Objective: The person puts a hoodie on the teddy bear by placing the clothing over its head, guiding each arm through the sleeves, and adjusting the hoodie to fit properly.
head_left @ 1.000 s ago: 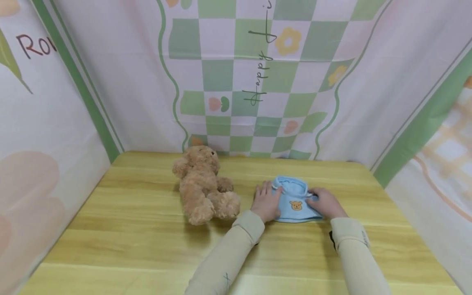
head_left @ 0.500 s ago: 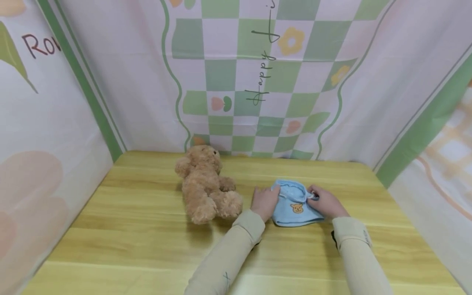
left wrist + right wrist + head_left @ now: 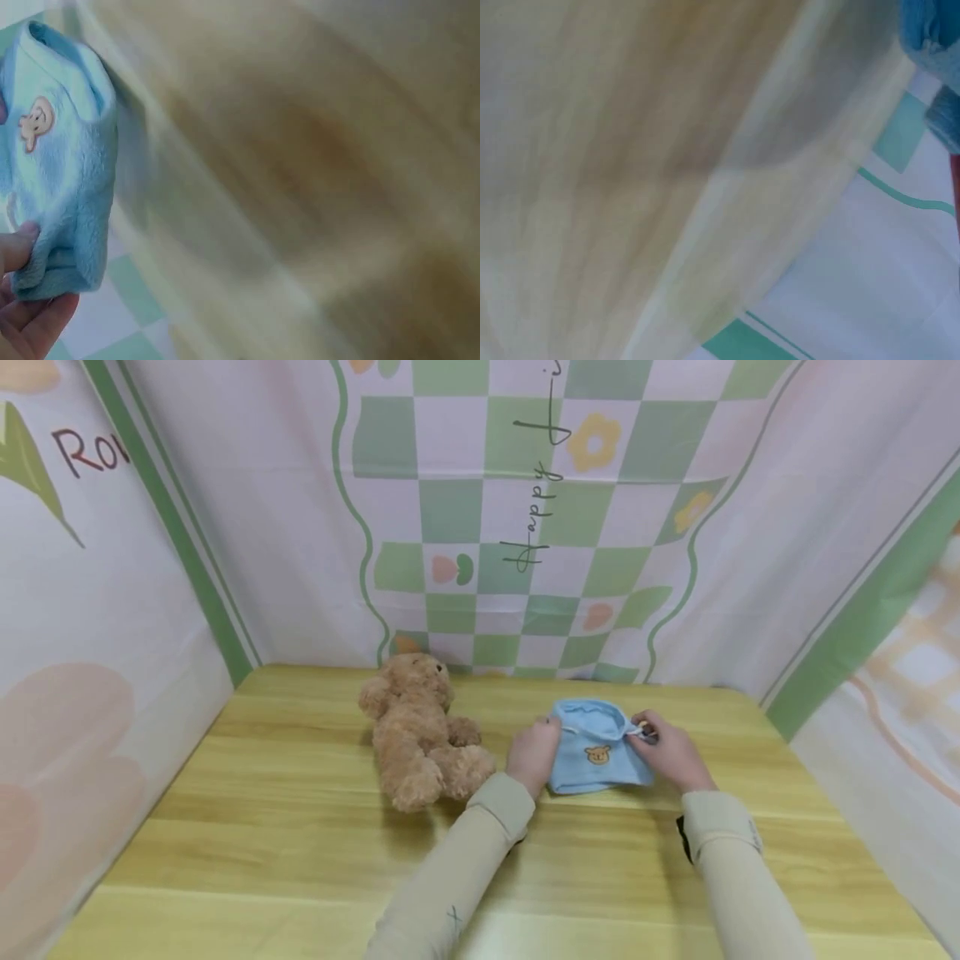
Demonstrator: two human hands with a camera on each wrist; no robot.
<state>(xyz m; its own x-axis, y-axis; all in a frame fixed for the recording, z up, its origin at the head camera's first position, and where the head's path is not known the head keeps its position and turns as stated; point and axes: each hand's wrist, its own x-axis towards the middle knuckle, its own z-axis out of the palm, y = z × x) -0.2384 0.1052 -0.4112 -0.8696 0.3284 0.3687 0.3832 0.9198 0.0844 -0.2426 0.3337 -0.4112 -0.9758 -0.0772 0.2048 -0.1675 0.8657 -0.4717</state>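
A small light-blue doll shirt (image 3: pixel 577 770) with a bear-face patch on its front stands raised between the two hands, neck opening upward. My left hand (image 3: pixel 534 753) pinches its left upper corner; in the left wrist view, the thumb and fingers (image 3: pixel 51 324) grip the folded cloth from both sides. At the opposite corner, my right hand (image 3: pixel 675 756) holds the shirt with thumb and fingertips. Only a bit of blue cloth (image 3: pixel 939 56) shows at the upper right of the right wrist view. Left of the hands lies a fluffy brown teddy bear (image 3: pixel 408 727), on its back.
The wood-grain table (image 3: pixel 285 860) extends around the hands and the bear. A printed cloth (image 3: pixel 300 527) with green checks hangs behind its far edge, and similar cloth panels flank both sides.
The shirt has come up off the table and slightly away from the person. My left hand has gone from lying over the cloth to pinching it. The bear stays where it was.
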